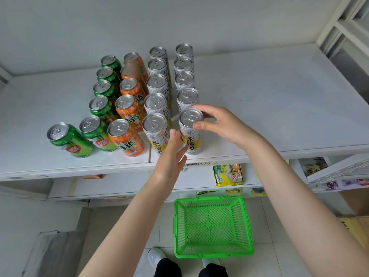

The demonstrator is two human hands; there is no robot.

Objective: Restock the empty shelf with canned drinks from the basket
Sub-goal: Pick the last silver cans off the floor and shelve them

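A white shelf [279,100] holds rows of upright cans: green cans [99,105], orange cans [127,108] and two rows of silver-and-yellow cans [157,82]. At the front of the rightmost row stands a silver-and-yellow can [191,134]. My right hand [219,124] grips its top rim with thumb and fingers. My left hand [171,154] lies flat against its left side, fingers straight, between it and the neighbouring front can [154,128]. The green basket [212,226] sits on the floor below with nothing in it.
One green can [66,139] stands alone at the far left front. The shelf's right half is bare. Lower shelves hold a yellow noodle packet [228,174] and other packets. My feet [156,256] stand by the basket. A cardboard box [353,226] sits at right.
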